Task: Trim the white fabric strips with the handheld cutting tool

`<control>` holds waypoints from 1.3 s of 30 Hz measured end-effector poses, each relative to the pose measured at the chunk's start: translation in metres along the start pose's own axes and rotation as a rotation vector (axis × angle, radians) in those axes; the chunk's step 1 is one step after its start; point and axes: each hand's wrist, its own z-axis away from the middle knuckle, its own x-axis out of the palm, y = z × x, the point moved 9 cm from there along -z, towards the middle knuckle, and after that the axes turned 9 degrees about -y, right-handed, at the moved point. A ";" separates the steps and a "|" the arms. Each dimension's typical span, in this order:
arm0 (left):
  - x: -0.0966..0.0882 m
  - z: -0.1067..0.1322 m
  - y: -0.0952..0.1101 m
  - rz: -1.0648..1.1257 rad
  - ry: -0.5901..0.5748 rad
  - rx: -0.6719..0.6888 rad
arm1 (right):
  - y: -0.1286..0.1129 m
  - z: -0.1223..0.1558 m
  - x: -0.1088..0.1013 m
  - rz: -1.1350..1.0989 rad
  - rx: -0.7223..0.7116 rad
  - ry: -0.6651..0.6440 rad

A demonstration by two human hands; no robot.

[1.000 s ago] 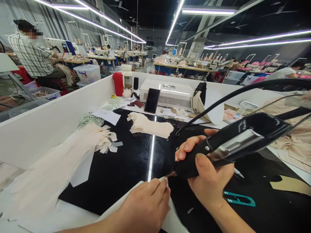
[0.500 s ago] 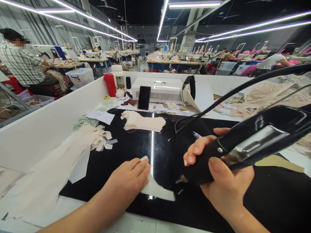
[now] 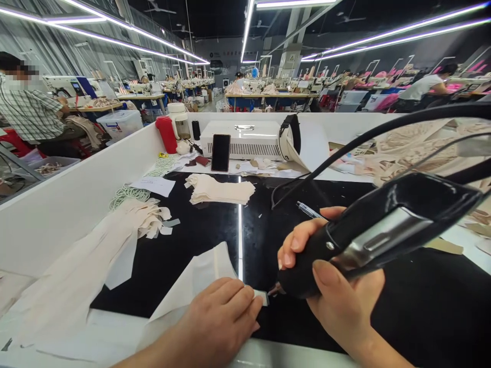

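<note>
A pile of pale strips [image 3: 88, 250] lies untouched. The left hand [image 3: 226, 319] covers pale cloth [image 3: 195, 278] on the black surface [image 3: 264, 245], fingers together, whether pinching I cannot tell; the right hand [image 3: 337, 296] grips a black tool [image 3: 368, 220], tip beside the cloth's end, so this piece seems unfinished.
</note>
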 end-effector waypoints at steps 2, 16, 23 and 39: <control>0.003 0.004 0.000 -0.015 -0.013 0.000 | 0.001 0.000 0.000 0.001 0.007 0.003; 0.002 0.012 0.001 0.003 0.060 -0.017 | 0.002 0.000 0.007 -0.031 0.005 -0.012; 0.001 0.011 0.003 -0.007 0.062 -0.026 | 0.002 0.001 0.010 -0.027 -0.002 -0.012; -0.001 0.008 0.002 0.027 0.040 -0.028 | 0.000 0.010 0.009 -0.043 0.041 -0.005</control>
